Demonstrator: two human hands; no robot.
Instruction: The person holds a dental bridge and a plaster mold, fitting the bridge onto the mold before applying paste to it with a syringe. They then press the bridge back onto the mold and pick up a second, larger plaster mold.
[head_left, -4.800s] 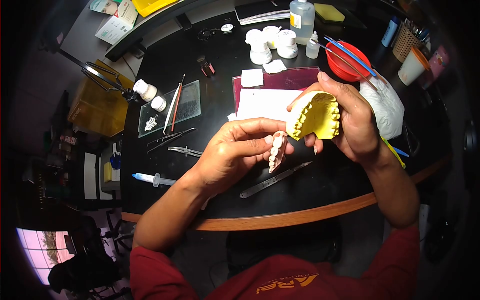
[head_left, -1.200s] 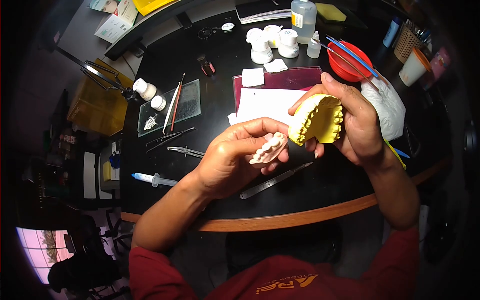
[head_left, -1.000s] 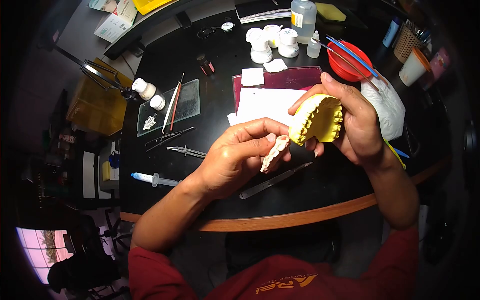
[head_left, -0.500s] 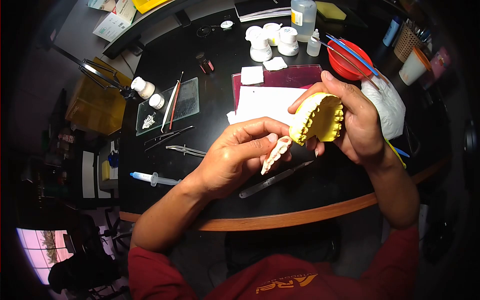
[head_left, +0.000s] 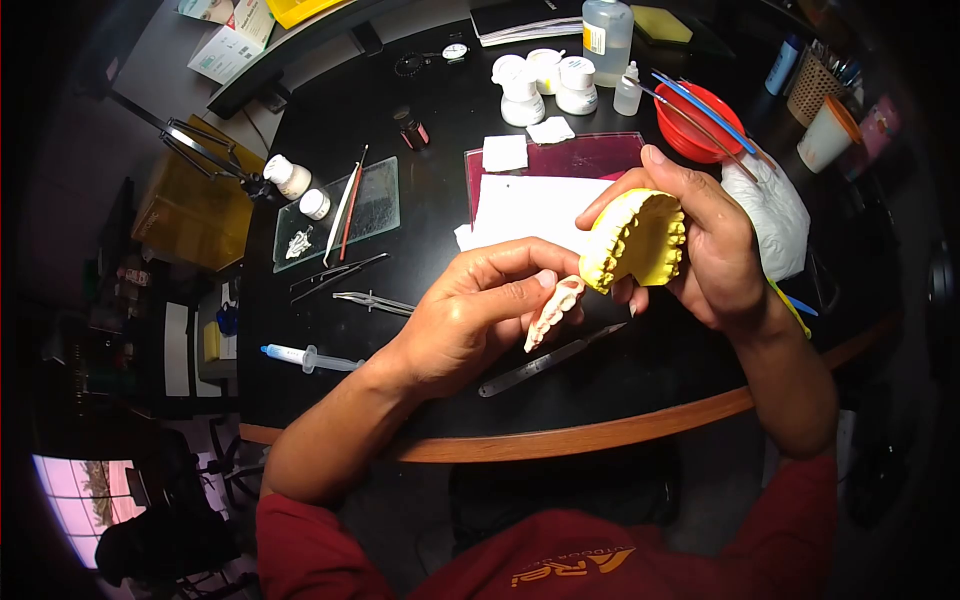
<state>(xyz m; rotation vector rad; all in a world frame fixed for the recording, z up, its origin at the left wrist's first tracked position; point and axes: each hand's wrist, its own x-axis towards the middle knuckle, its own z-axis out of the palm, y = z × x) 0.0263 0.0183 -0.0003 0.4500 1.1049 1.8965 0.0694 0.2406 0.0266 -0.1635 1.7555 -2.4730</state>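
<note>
Between the thumb and fingers of my left hand (head_left: 470, 310) is a small pinkish-white dental piece (head_left: 552, 314) with a row of teeth. My right hand (head_left: 715, 235) holds a yellow dental arch model (head_left: 640, 240) by its outer side, its teeth and hollow inner side showing. The two pieces are close together, and my left fingertips are at the yellow model's lower left edge. Some fingers of both hands are hidden behind the pieces. Below them a metal knife (head_left: 545, 364) lies on the black table (head_left: 440, 415).
A syringe (head_left: 310, 358), tweezers (head_left: 372, 302) and a glass slab (head_left: 373, 200) with tools lie to the left. White jars (head_left: 522, 100), a clear bottle (head_left: 606, 45) and a red bowl (head_left: 690, 130) stand at the back. White paper (head_left: 525, 208) lies behind my hands.
</note>
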